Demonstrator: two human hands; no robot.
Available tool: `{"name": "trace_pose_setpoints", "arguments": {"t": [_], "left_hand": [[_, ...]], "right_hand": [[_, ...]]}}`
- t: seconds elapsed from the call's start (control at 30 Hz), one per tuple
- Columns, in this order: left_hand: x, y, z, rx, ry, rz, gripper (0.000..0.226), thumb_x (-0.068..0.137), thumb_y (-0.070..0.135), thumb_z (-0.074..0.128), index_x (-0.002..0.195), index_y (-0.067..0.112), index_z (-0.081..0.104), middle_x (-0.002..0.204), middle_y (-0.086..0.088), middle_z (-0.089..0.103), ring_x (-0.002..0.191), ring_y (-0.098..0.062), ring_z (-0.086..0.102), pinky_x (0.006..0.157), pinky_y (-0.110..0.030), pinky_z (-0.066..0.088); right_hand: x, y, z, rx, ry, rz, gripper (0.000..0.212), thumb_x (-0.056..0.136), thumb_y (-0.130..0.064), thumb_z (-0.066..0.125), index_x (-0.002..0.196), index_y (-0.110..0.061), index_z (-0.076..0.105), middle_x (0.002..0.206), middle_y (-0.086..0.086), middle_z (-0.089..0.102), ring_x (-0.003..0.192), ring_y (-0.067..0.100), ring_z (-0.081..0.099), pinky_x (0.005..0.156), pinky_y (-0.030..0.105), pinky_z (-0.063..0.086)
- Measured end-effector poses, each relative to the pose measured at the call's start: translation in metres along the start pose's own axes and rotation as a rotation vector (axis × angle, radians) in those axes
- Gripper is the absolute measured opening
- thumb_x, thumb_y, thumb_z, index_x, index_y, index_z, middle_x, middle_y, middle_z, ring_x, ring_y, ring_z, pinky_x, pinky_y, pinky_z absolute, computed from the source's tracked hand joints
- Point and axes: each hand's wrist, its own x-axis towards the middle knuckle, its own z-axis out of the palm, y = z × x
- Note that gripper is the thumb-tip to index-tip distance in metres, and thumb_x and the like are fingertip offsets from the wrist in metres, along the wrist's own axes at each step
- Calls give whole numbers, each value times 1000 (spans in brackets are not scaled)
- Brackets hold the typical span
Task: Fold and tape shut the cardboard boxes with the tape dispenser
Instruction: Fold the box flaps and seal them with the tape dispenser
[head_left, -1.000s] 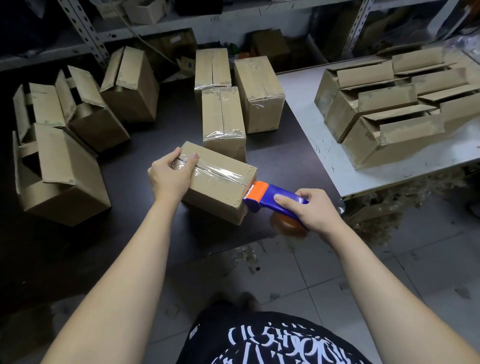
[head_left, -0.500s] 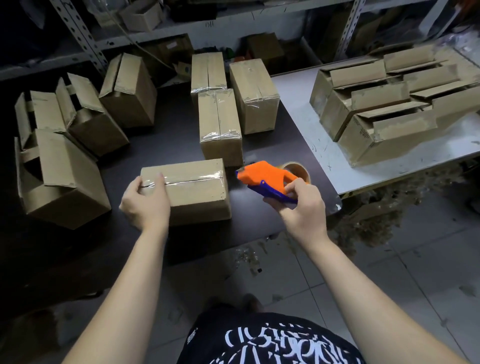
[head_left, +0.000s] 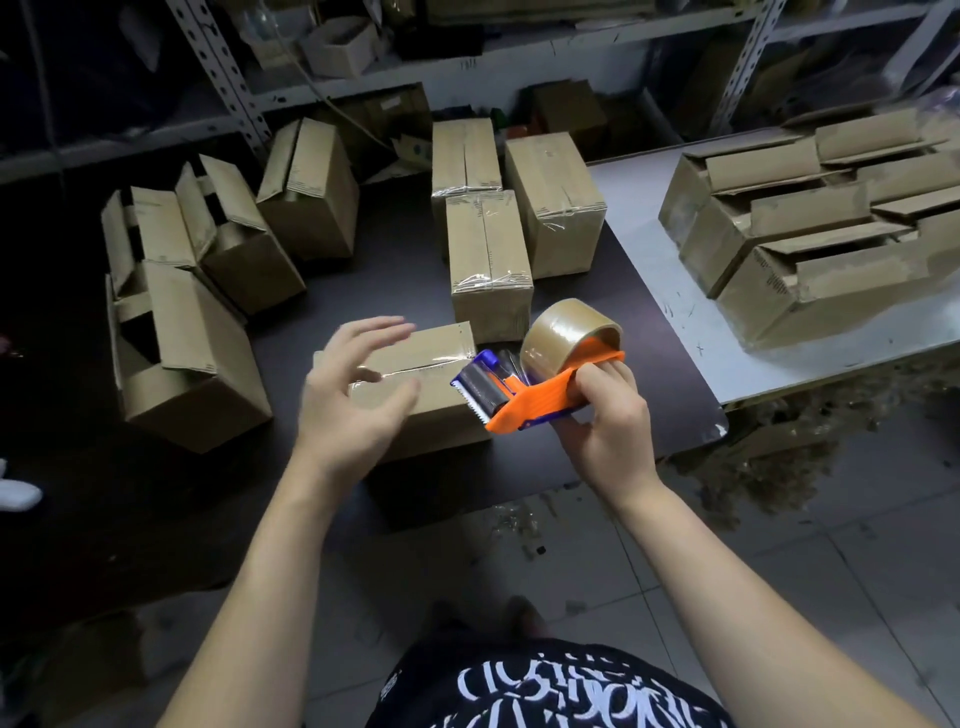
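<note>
The cardboard box (head_left: 441, 395) lies near the front edge of the desk (head_left: 395, 270), with tape along its top seam. The left hand (head_left: 358, 395) is above it, fingers spread, holding nothing. The right hand (head_left: 608, 415) grips the tape dispenser (head_left: 530, 384) just beside the box's right end. Nothing pins the box, so I think a push may slide it off the edge, and the toothed blade may scratch the spread fingers.

Closed box (head_left: 439, 351) and tape dispenser (head_left: 540, 399).
Box lies flat, top seam taped; orange-and-blue dispenser, brown tape roll (head_left: 563, 332) loaded, sits tilted just beside its right end.
</note>
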Motion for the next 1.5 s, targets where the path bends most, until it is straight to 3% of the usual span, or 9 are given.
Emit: {"name": "trace_pose_setpoints", "arguments": {"t": [0.1, 0.27, 0.47, 0.63, 0.9, 1.13, 1.23, 1.37, 1.5], "left_hand": [[-2, 31, -12, -92, -297, 113, 51, 84, 4, 75, 130, 25, 68, 139, 9, 61, 132, -23, 56, 89, -35, 51], [8, 35, -23, -36, -396, 241, 31, 87, 2, 79, 111, 21, 79, 121, 7, 71, 113, -26, 65, 81, -29, 45], [8, 24, -26, -31, -273, 271, 10, 91, 13, 76, 99, 15, 82, 104, 4, 76, 100, -22, 67, 77, -26, 45], [1, 11, -16, 79, -165, 329, 10, 90, -1, 75, 97, 5, 77, 94, 1, 74, 90, -18, 62, 83, -19, 42], [-6, 3, -17, 163, -109, 278, 12, 90, -5, 72, 93, 6, 74, 90, 3, 66, 94, 1, 51, 84, -8, 36], [6, 7, -52, 174, 51, 297, 11, 93, -4, 70, 92, 7, 71, 88, -3, 65, 87, -17, 58, 80, -23, 46], [15, 19, -63, 238, -26, 416, 5, 93, -1, 71, 95, 3, 72, 90, -3, 68, 90, -18, 57, 80, -24, 47], [19, 21, -54, 198, -44, 371, 15, 89, 16, 79, 97, 9, 69, 90, 1, 67, 90, -16, 59, 78, -26, 46], [21, 9, -50, 165, -39, 299, 12, 88, 13, 80, 95, 12, 71, 88, 4, 64, 84, -15, 63, 76, -34, 50]], "right_hand": [[6, -9, 6, 3, 26, -39, 34, 76, 0, 81, 70, -8, 48, 74, 5, 55, 76, 9, 36, 70, 17, 34], [11, -18, 14, 11, 24, -65, 37, 77, -1, 84, 73, -12, 49, 77, 3, 55, 80, 4, 34, 77, 10, 33], [11, -18, 20, -14, -55, -61, 41, 75, 0, 85, 75, -14, 47, 80, -6, 46, 78, 6, 31, 69, 16, 28], [1, -16, 25, -103, -133, -109, 49, 73, -4, 86, 85, -19, 41, 76, 10, 59, 75, 15, 38, 70, 17, 22], [-13, -20, 31, -234, -236, -150, 49, 73, -19, 94, 95, -17, 50, 89, 9, 71, 78, 27, 68, 79, 34, 55], [-31, 3, 20, -278, -222, 70, 37, 93, -48, 69, 84, -14, 57, 80, 3, 65, 73, 25, 58, 75, 27, 38], [-38, 6, 18, -294, -209, 147, 41, 95, -53, 66, 84, -14, 56, 81, 4, 65, 74, 23, 57, 73, 29, 39], [-34, -1, 24, -280, -208, 260, 41, 92, -58, 66, 85, -21, 50, 83, -2, 61, 79, 20, 54, 71, 29, 41], [-36, -7, 21, -268, -170, 296, 46, 87, -68, 58, 78, -26, 43, 71, -11, 47, 64, 16, 44, 58, 15, 25]]}}
